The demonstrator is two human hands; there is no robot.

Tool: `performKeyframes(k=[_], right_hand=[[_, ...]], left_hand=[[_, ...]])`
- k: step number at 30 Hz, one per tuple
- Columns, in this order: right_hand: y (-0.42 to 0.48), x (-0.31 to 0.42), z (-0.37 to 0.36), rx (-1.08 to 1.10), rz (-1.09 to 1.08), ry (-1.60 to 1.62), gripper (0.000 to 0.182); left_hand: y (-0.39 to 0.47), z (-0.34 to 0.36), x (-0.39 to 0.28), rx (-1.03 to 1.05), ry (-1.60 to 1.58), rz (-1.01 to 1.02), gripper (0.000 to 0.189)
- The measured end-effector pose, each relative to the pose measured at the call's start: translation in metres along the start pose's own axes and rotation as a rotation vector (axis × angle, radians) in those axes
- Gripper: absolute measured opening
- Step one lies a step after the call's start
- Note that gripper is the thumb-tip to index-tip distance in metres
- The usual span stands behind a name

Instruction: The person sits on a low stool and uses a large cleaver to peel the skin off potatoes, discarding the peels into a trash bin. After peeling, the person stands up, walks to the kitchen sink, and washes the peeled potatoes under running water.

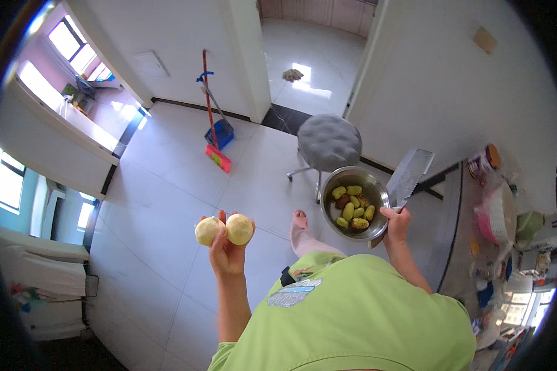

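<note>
My left hand (228, 252) holds two pale yellow, round peeled fruits side by side, one peeled fruit (209, 231) at the left and another peeled fruit (239, 229) at the right. On the other side, my right hand (397, 225) grips the rim of a steel bowl (328, 218) together with a cleaver (409, 174). The cleaver's broad blade points up and away, beside the bowl. Inside the bowl lie several small oval green fruits (348, 211), a few of them with brown patches.
A grey round stool (329, 141) on a metal base stands just beyond the bowl, by a doorway. A broom (218, 157) and blue dustpan (223, 132) lean near the wall. At the right, a table (452, 250) carries a white basket (500, 213) and jars.
</note>
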State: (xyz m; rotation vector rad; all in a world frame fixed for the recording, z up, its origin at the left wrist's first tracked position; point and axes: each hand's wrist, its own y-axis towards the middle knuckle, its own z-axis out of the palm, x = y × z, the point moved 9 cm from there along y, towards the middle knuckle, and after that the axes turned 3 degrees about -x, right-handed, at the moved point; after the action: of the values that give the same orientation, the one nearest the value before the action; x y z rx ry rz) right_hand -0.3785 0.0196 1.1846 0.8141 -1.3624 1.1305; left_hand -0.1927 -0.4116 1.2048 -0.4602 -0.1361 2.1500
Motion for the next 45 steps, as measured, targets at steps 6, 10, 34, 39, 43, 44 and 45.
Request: performKeyframes(k=[6,10,34,39,43,44,45], right_hand=[[0.175,-0.069,0.170,0.099,0.081,-0.008,0.040],[0.203,-0.050,0.253,0.157,0.073,-0.077,0.038],[0.392,-0.053,0.476,-0.186,-0.037,0.014,0.039],[0.439,-0.048,0.489,-0.283,-0.060,0.044,0.039],[0.490,-0.043,0.505,-0.303,-0.020,0.034,0.043],[0.505,-0.050,0.502,-0.305,-0.007,0.019,0.043],[0.524,-0.046,0.506,-0.290,-0.009,0.039,0.043]], left_hand=[[0.172,-0.027,0.044,-0.072,-0.050,0.101,0.054],[0.198,-0.014,0.018,-0.143,-0.090,0.140,0.058],[0.640,0.160,0.097,0.127,0.091,-0.475,0.064],[0.688,0.208,0.157,0.237,0.194,-0.599,0.057],[0.727,0.238,0.203,0.297,0.194,-0.654,0.058],[0.735,0.237,0.214,0.245,0.183,-0.669,0.057],[0.746,0.246,0.228,0.243,0.181,-0.666,0.056]])
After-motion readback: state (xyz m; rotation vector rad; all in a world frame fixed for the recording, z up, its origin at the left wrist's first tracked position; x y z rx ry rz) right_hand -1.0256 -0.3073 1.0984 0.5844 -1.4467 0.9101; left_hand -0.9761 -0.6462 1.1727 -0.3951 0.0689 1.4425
